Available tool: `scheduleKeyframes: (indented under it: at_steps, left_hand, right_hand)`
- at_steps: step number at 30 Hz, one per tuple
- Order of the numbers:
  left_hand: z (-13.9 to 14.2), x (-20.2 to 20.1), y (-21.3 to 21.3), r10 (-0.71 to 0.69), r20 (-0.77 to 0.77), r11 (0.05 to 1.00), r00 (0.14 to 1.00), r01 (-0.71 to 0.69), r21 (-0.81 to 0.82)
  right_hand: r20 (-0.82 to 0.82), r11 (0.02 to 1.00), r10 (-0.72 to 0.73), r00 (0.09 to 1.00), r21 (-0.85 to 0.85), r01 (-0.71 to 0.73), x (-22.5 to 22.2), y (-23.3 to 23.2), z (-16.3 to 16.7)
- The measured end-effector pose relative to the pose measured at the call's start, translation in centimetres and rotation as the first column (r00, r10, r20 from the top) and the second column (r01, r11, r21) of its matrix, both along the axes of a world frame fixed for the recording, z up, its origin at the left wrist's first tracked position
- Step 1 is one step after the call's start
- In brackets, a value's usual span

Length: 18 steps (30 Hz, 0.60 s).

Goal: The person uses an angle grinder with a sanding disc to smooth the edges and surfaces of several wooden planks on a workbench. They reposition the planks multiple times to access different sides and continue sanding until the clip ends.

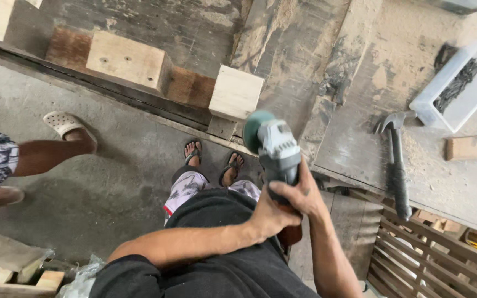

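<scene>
Angle grinder point(274, 148) pointing away, disc up-left, both hands point(282, 207) wrapped around body.

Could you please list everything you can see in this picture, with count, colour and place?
Grinder: one, grey with green disc, centre, held in both hands.
Wood blocks: two, pale, on the bench edge above the grinder.
Hammer: one, black handle, on the bench at right.
Tray: one, white, holding dark nails, top right.
Bench: one, dusty grey, right.
Other person's leg: one, pale sandal, left.
Left hand: one, gripping the grinder body.
Right hand: one, gripping the grinder.
</scene>
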<state>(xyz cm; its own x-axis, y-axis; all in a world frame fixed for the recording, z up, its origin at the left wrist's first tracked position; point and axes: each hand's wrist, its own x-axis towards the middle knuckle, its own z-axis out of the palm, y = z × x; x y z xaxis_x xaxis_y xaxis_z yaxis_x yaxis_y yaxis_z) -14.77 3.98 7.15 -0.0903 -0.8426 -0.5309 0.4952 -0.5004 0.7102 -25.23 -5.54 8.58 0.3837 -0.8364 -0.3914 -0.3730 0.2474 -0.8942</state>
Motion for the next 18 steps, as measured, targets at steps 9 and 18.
scheduleKeyframes:
  at_steps: [9,18]
  left_hand:
    - [-3.3,-1.9,1.6,-0.209,0.214,0.974,0.954,0.222,-0.036]
    - [-3.1,0.8,-4.3,-0.409,0.481,0.786,0.776,0.567,-0.245]
  right_hand:
    - [0.151,0.974,-0.223,0.963,0.068,0.215,-3.4,3.3,-3.8]
    - [0.413,0.906,-0.418,0.809,0.128,0.402,-6.9,-0.3,-5.0]
